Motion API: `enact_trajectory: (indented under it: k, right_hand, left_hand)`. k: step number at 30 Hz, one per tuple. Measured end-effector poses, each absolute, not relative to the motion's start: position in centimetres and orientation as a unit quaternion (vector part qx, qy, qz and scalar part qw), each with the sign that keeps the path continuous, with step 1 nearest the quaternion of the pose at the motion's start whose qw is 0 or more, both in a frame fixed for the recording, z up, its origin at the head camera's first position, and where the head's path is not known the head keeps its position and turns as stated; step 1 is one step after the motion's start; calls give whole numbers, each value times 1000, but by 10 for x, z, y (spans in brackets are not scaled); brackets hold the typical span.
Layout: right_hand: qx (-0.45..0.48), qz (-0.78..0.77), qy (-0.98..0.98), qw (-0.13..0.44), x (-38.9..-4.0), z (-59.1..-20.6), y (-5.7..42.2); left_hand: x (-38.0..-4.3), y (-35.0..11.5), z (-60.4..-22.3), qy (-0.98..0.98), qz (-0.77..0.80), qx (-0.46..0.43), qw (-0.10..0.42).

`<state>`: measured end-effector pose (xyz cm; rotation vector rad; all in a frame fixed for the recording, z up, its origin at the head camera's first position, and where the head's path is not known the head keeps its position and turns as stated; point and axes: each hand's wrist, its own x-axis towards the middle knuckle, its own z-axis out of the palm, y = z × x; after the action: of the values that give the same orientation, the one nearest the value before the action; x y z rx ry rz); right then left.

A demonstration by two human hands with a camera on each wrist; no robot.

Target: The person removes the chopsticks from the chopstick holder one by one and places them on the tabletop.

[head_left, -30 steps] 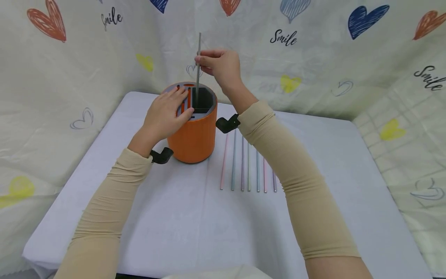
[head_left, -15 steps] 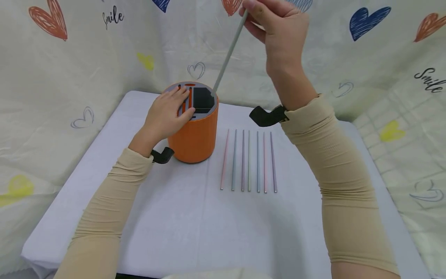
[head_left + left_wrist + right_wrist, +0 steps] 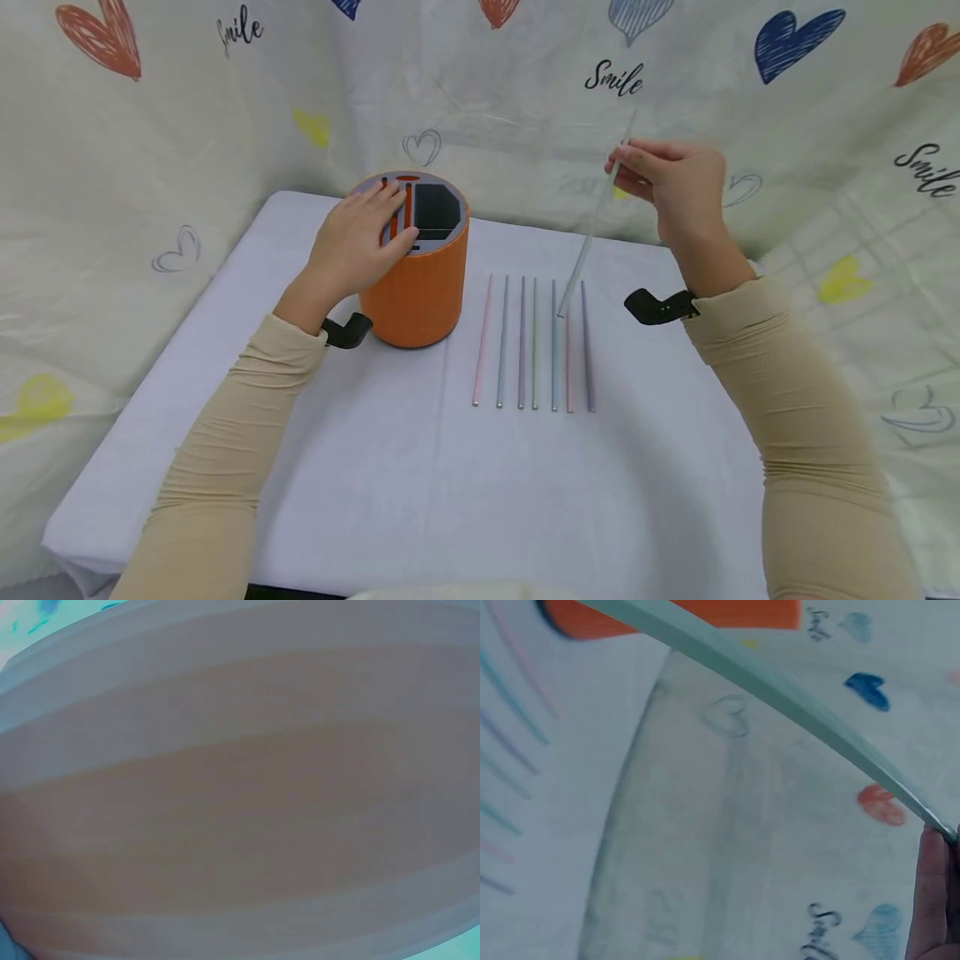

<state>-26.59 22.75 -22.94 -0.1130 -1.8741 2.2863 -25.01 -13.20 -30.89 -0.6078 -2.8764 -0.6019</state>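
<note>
My right hand (image 3: pixel 681 182) pinches a slim pale green stick (image 3: pixel 589 233) between thumb and fingers, holding it at a slant with its lower end over the row of sticks in the head view. The right wrist view shows the stick (image 3: pixel 780 694) running across to the fingertips at the right edge. My left hand (image 3: pixel 356 237) rests with extended fingers on the top of an orange round holder (image 3: pixel 412 300). That holder has a grey top with narrow slots and a large dark compartment. A blurred surface fills the left wrist view, and no fingers show there.
Several thin pastel sticks (image 3: pixel 521 342), pink, blue, purple and green, lie in a parallel row on the white-covered table (image 3: pixel 420 492), right of the holder. A pale cloth (image 3: pixel 525 108) printed with hearts and "Smile" hangs behind.
My right hand has lifted the green stick out of the holder's large compartment and carried it up, then right and down toward the row. My left hand has stayed on the holder.
</note>
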Motion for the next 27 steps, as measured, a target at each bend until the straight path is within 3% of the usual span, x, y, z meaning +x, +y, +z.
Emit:
enact_trajectory:
  k: [13,18,27]
  right_hand:
    - [-134,625,-766,-68,-272,-337,314]
    - [-130,633,-753,-123,-274,-360,324]
    - [-161,642,-731,-164,-282,-385,325]
  left_hand:
    - [-249,-131,-304,-957,-200,-203,61]
    - [-250,-131,-305,-957,-198,-204,58]
    - [-252,-133,-307,-958,-194,-203,61]
